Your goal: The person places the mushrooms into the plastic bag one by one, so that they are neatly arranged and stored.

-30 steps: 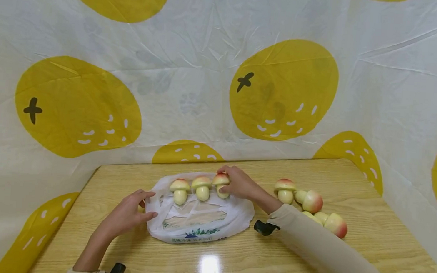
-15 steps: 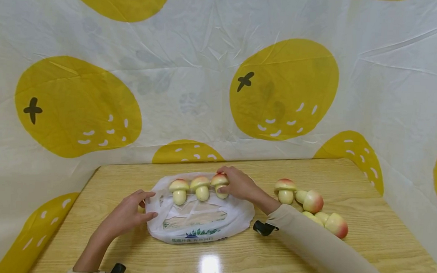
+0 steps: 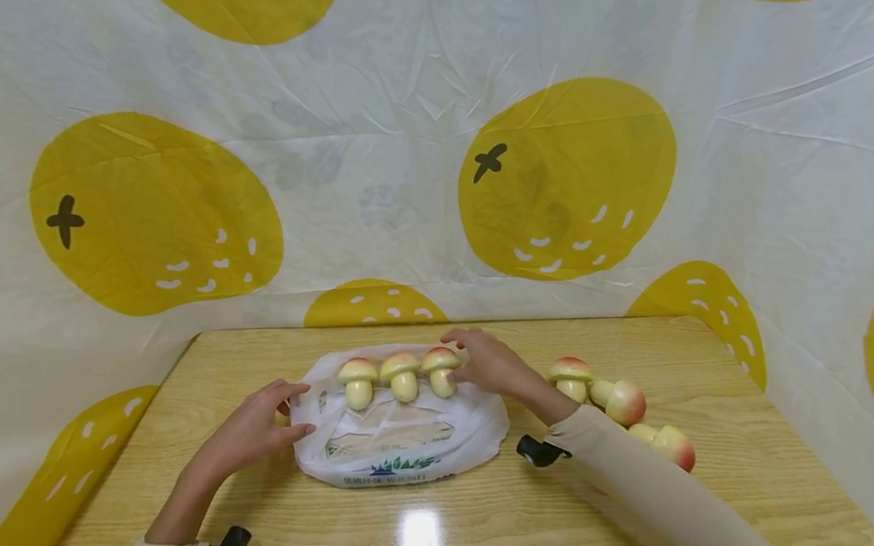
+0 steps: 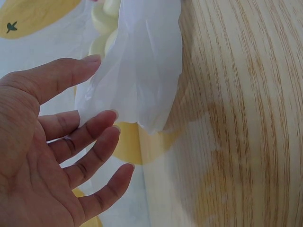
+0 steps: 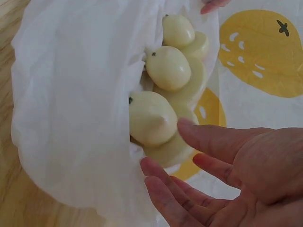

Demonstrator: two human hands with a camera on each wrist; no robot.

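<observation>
A white plastic bag (image 3: 475, 434) with green and blue print lies spread on the wooden table. Across its far part, three toy mushrooms with pale stems and reddish caps stand in a row: a left one (image 3: 359, 381), a middle one (image 3: 401, 377) and a right one (image 3: 440, 372). My right hand (image 3: 493, 367) is beside the right mushroom, thumb and fingers spread apart; in the right wrist view its thumb lies close to that mushroom (image 5: 151, 118). At the bag's left edge, my left hand (image 3: 247, 430) has loosely bent fingers, and one finger passes behind the plastic (image 4: 137, 71).
To the right, several more toy mushrooms lie on the table (image 3: 279, 522), among them an upright one (image 3: 570, 380) and one on its side (image 3: 627, 402). My right sleeve (image 3: 642, 478) partly covers this group. A fruit-patterned curtain (image 3: 383, 178) hangs behind the table.
My right hand has let go of the right mushroom and drawn slightly right, its fingers spreading. That mushroom moved slightly left before release. The left hand has stayed still.
</observation>
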